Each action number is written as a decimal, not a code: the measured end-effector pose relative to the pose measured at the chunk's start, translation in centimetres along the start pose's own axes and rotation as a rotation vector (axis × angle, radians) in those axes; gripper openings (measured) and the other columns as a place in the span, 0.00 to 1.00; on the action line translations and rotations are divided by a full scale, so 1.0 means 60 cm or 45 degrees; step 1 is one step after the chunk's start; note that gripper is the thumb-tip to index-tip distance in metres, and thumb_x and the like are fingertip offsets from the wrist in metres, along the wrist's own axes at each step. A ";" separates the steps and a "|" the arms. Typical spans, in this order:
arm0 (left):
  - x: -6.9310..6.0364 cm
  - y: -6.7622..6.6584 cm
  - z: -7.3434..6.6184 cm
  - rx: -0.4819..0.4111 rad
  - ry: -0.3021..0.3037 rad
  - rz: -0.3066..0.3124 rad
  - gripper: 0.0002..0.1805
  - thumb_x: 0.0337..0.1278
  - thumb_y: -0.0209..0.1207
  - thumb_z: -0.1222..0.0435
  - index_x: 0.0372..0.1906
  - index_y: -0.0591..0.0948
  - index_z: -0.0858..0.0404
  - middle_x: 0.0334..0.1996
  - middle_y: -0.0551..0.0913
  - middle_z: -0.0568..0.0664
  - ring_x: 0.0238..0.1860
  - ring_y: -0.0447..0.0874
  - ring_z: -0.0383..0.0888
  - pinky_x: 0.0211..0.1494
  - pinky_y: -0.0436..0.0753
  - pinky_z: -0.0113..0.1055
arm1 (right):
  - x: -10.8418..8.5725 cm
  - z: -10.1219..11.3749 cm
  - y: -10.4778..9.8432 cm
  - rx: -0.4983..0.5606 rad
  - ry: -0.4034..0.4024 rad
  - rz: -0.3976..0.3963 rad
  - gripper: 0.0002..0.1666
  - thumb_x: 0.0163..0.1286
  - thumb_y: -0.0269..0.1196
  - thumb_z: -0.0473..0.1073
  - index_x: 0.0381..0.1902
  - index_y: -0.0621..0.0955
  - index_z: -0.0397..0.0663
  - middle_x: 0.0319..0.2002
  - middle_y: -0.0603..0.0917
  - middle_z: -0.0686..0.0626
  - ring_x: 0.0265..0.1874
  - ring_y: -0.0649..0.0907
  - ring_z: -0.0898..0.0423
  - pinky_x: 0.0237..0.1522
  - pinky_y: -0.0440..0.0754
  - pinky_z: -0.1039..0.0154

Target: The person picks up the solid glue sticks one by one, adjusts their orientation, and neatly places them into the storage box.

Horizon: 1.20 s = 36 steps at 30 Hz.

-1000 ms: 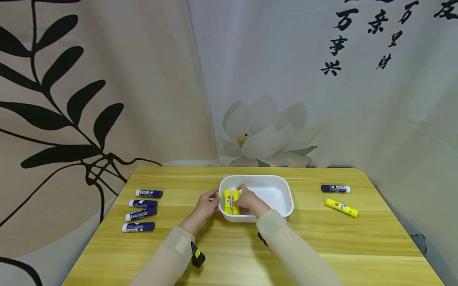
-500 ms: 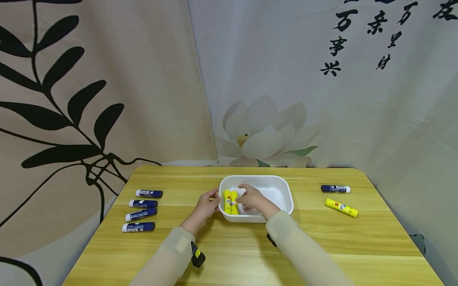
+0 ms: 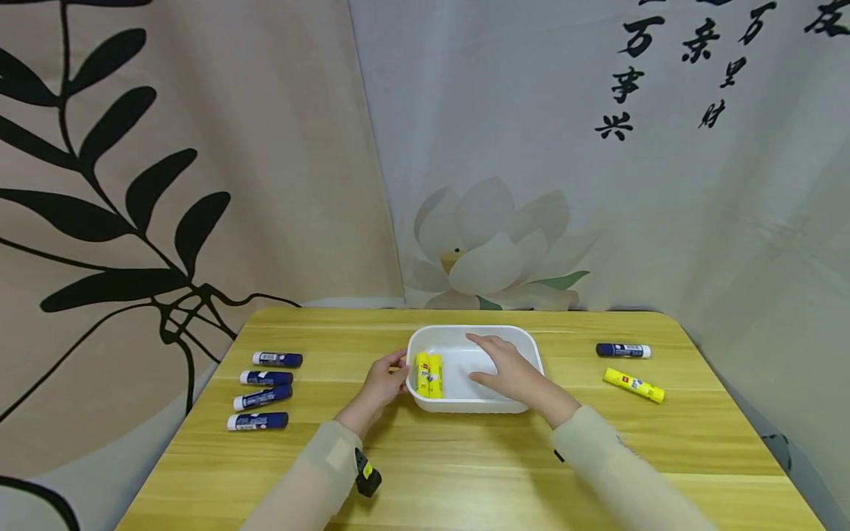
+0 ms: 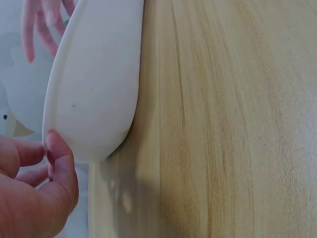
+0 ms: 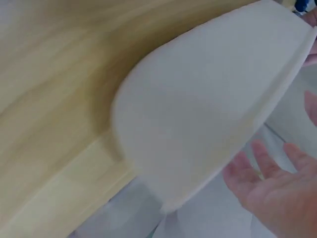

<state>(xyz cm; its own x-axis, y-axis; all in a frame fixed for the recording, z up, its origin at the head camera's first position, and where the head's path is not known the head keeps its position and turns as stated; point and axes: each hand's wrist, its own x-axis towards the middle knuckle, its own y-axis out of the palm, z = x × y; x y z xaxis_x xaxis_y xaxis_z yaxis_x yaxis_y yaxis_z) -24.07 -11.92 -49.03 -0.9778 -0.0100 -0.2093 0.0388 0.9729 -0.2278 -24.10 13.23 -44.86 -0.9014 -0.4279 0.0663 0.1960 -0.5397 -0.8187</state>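
Around the white tray (image 3: 458,405), which sits near the far edge of the wooden table (image 3: 438,472), slim sticks lie to either side. Four dark blue sticks (image 3: 257,422) with white ends form a rough column well to its left, the two middle ones very close together; well to its right are a lone blue stick (image 3: 623,351), white end outward, and, just nearer, a slanting yellow stick (image 3: 634,386). Two yellow sticks (image 3: 434,376) lie side by side within the tray, along its left end. The left hand (image 3: 384,385) pinches the tray's left rim between thumb and fingers; the right hand (image 3: 511,369) is released, fingers spread above the tray's right half, screening part of its floor and right rim. From both wrists, the tray's outer wall hides what lies inside. A black device (image 3: 367,476) with a yellow patch is at the left sleeve. Behind hangs a printed cloth (image 3: 292,147) bearing a black leafy branch (image 3: 146,192), a pale lotus (image 3: 494,243) and brushed characters (image 3: 624,85), among them 万, 事, 兴 and 里; some are cut off above. The blue sticks have pale print on their labels and the slanting one a small red mark, but the wording is too small to read.
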 end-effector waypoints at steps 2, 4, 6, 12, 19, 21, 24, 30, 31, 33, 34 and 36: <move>0.001 -0.001 0.001 0.001 0.000 0.000 0.24 0.67 0.49 0.71 0.67 0.67 0.66 0.44 0.71 0.55 0.31 0.71 0.41 0.32 0.79 0.30 | -0.014 -0.010 -0.010 -0.058 -0.035 -0.024 0.41 0.62 0.66 0.48 0.71 0.63 0.53 0.66 0.67 0.43 0.66 0.65 0.40 0.65 0.64 0.41; 0.001 -0.001 0.001 -0.002 -0.007 -0.002 0.24 0.67 0.49 0.71 0.67 0.67 0.65 0.44 0.71 0.55 0.32 0.72 0.41 0.33 0.79 0.30 | -0.028 -0.022 -0.020 -0.085 -0.061 -0.043 0.40 0.62 0.66 0.48 0.70 0.64 0.52 0.66 0.67 0.42 0.66 0.64 0.39 0.65 0.63 0.39; 0.001 -0.001 0.001 -0.003 -0.007 0.001 0.24 0.67 0.49 0.71 0.67 0.67 0.65 0.44 0.71 0.55 0.32 0.72 0.41 0.33 0.79 0.31 | -0.040 -0.036 -0.029 -0.091 -0.083 -0.053 0.40 0.63 0.65 0.48 0.70 0.64 0.51 0.67 0.66 0.42 0.67 0.63 0.39 0.65 0.62 0.38; 0.000 -0.001 0.000 0.000 -0.007 0.005 0.24 0.67 0.49 0.71 0.67 0.67 0.64 0.44 0.70 0.55 0.31 0.71 0.41 0.36 0.80 0.35 | -0.074 -0.081 -0.050 -0.153 -0.088 -0.082 0.39 0.63 0.64 0.47 0.70 0.63 0.51 0.68 0.64 0.39 0.66 0.62 0.35 0.62 0.60 0.32; 0.000 -0.001 0.002 -0.002 -0.007 -0.004 0.24 0.67 0.49 0.71 0.67 0.67 0.64 0.44 0.70 0.55 0.31 0.71 0.40 0.35 0.80 0.34 | -0.114 -0.130 -0.079 -0.286 0.013 -0.144 0.39 0.64 0.64 0.47 0.71 0.62 0.52 0.68 0.63 0.36 0.65 0.61 0.32 0.61 0.56 0.28; 0.000 -0.001 0.002 -0.007 -0.008 0.000 0.24 0.67 0.50 0.71 0.67 0.67 0.64 0.45 0.70 0.54 0.31 0.71 0.40 0.35 0.80 0.33 | -0.126 -0.143 -0.088 -0.302 0.045 -0.153 0.39 0.65 0.63 0.48 0.71 0.62 0.52 0.68 0.62 0.35 0.65 0.60 0.30 0.58 0.56 0.26; 0.001 -0.002 0.002 -0.010 -0.005 0.003 0.24 0.67 0.50 0.71 0.67 0.67 0.64 0.44 0.70 0.54 0.31 0.71 0.40 0.35 0.80 0.34 | -0.142 -0.162 -0.099 -0.309 0.070 -0.159 0.39 0.65 0.63 0.49 0.71 0.62 0.52 0.67 0.62 0.33 0.64 0.60 0.29 0.57 0.57 0.25; -0.001 -0.003 0.001 -0.012 0.011 -0.007 0.24 0.66 0.50 0.72 0.67 0.68 0.65 0.43 0.71 0.55 0.30 0.71 0.41 0.34 0.80 0.34 | -0.168 -0.209 -0.112 -0.342 0.091 -0.168 0.39 0.65 0.63 0.47 0.70 0.62 0.47 0.65 0.62 0.31 0.62 0.61 0.28 0.55 0.59 0.27; -0.001 -0.002 0.002 -0.011 0.012 -0.007 0.24 0.66 0.50 0.72 0.67 0.68 0.65 0.43 0.71 0.55 0.30 0.71 0.41 0.34 0.80 0.34 | -0.172 -0.219 -0.114 -0.350 0.094 -0.171 0.39 0.65 0.63 0.46 0.71 0.62 0.47 0.65 0.63 0.31 0.61 0.62 0.28 0.54 0.61 0.27; 0.000 -0.002 0.002 -0.007 0.014 -0.006 0.24 0.66 0.50 0.72 0.67 0.68 0.65 0.43 0.71 0.55 0.30 0.71 0.40 0.34 0.80 0.34 | -0.178 -0.239 -0.116 -0.357 0.102 -0.175 0.38 0.65 0.62 0.44 0.71 0.62 0.48 0.64 0.64 0.30 0.60 0.63 0.27 0.52 0.62 0.27; 0.001 -0.001 0.003 -0.007 0.013 -0.005 0.24 0.66 0.50 0.72 0.67 0.68 0.65 0.43 0.71 0.55 0.30 0.72 0.40 0.35 0.81 0.34 | -0.181 -0.249 -0.117 -0.358 0.108 -0.173 0.38 0.66 0.62 0.43 0.71 0.61 0.49 0.63 0.65 0.30 0.59 0.64 0.27 0.52 0.63 0.27; 0.003 0.000 0.004 -0.008 0.011 -0.005 0.24 0.66 0.50 0.72 0.66 0.68 0.65 0.44 0.71 0.55 0.30 0.72 0.40 0.35 0.81 0.34 | -0.186 -0.267 -0.119 -0.352 0.124 -0.169 0.38 0.65 0.62 0.40 0.71 0.62 0.48 0.61 0.66 0.29 0.57 0.66 0.26 0.51 0.65 0.27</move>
<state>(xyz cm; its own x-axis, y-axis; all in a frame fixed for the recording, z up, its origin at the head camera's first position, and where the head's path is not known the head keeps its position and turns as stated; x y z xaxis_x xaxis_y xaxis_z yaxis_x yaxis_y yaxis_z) -24.23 -11.98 -49.29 -0.9797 -0.0117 -0.2002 0.0338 0.9743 -0.2226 -21.63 33.47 -48.89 -0.9474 -0.2884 0.1386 -0.0259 -0.3627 -0.9315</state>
